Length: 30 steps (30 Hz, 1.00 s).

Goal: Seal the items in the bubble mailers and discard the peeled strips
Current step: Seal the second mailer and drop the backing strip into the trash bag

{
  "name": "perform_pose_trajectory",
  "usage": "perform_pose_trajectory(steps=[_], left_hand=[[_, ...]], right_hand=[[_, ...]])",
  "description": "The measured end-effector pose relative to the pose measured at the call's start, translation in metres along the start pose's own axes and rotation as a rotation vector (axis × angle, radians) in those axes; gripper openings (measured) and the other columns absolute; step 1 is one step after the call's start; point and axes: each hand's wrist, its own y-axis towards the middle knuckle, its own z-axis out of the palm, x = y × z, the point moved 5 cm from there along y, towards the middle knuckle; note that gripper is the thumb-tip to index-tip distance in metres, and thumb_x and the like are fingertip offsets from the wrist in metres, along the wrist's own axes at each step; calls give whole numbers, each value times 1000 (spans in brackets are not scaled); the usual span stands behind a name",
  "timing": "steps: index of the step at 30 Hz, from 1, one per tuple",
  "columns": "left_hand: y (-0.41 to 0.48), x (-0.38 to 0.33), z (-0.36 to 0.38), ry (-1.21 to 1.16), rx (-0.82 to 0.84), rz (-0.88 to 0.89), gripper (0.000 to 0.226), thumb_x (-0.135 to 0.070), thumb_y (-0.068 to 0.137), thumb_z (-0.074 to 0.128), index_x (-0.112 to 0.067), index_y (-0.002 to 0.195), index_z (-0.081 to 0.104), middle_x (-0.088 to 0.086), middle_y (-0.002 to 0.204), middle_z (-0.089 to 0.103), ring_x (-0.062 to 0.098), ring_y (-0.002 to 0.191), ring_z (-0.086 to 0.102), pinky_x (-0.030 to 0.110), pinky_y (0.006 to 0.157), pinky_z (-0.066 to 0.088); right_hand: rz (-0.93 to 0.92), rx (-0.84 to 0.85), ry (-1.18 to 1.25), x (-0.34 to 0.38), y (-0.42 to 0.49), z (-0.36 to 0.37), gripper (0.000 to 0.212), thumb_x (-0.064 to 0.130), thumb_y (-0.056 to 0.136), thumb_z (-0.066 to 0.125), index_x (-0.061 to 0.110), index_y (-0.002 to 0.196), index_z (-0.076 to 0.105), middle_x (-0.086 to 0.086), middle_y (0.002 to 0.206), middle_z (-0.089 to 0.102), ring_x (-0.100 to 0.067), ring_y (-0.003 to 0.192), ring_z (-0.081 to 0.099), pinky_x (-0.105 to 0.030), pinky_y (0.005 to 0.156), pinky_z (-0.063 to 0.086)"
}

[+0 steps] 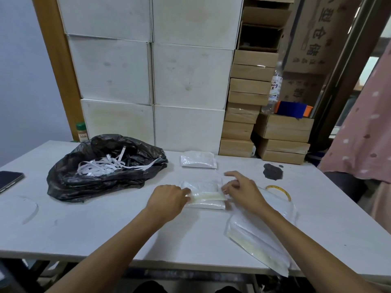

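A white bubble mailer (pixel 204 194) lies flat on the white table (pixel 105 229) in front of me, its yellowish flap band facing me. My left hand (pixel 169 197) pinches the flap's left end. My right hand (pixel 239 189) pinches the right end with thumb and middle finger, the index finger lifted. Whether the strip is peeled I cannot tell. Another white mailer (pixel 198 161) rests farther back. A stack of unsealed mailers (pixel 260 240) lies under my right forearm at the table's front edge. A black rubbish bag (pixel 69 182) at the left holds several white peeled strips (pixel 101 166).
A dark phone (pixel 9 179) lies at the left edge. A yellow tape ring (pixel 279 191) and a dark stain (pixel 273 171) are at the right. White boxes (pixel 148 70) and brown cartons (pixel 249 106) stand behind the table. A pink curtain (pixel 364 134) hangs right.
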Motion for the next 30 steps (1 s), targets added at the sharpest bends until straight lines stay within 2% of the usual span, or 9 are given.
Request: perform_pose_trajectory(steps=[4,6,9,12,15,19,22,26,30], left_hand=[[-3,3,3,-109,-20,-48,37,-43,98,35,-33,130,53,-2,114,64,24,101,61,33,71,42],[-5,4,3,-160,-23,-60,36,-42,98,37,-34,129,53,-3,118,62,22,105,59,34,76,46],[-8,9,11,-278,-38,-96,34,-42,96,44,-35,126,56,-3,130,53,21,117,51,36,83,48],[-10,11,17,-330,-152,-99,29,-41,93,54,-32,118,62,2,128,50,25,117,48,35,82,45],[-9,9,16,-391,-170,-128,27,-37,92,57,-31,118,63,-3,119,50,22,110,46,31,84,43],[-10,12,12,-571,-98,-235,29,-36,89,60,-33,118,59,-14,104,60,13,103,51,29,80,46],[-12,14,9,-633,-75,-244,23,-28,88,57,-37,109,57,-18,96,66,9,97,56,31,79,49],[-13,14,5,-614,8,-140,37,-9,90,52,-36,112,63,-5,111,64,18,108,54,38,92,44],[-12,19,6,-751,170,-204,29,-33,88,59,-41,117,60,-6,114,59,16,112,54,43,99,42]], right_hand=[[78,55,-537,-14,16,4,9,30,85,57,25,93,57,2,100,57,-22,95,57,-33,80,43],[89,62,-607,-15,19,12,6,25,90,52,24,84,54,0,98,58,-26,96,58,-36,84,43],[123,-90,-523,-8,24,3,10,17,94,44,18,86,52,-4,93,63,-32,90,62,-37,77,47],[-18,-177,-287,22,26,-18,8,23,95,46,19,91,52,0,93,68,-24,85,61,-37,79,47],[-169,67,4,69,20,-22,13,18,90,54,19,81,63,2,77,65,-12,70,55,-31,68,44],[-254,343,-175,98,9,8,13,21,89,59,22,80,69,12,74,65,4,63,53,-16,62,39],[-255,356,-193,95,10,23,17,29,92,59,18,87,71,14,77,65,8,67,53,-10,61,36],[-255,355,-167,98,11,30,18,29,94,58,18,85,70,17,72,62,12,66,54,-9,61,36],[-238,312,-105,100,12,30,18,26,94,59,16,85,71,20,65,60,6,61,54,-11,60,38]])
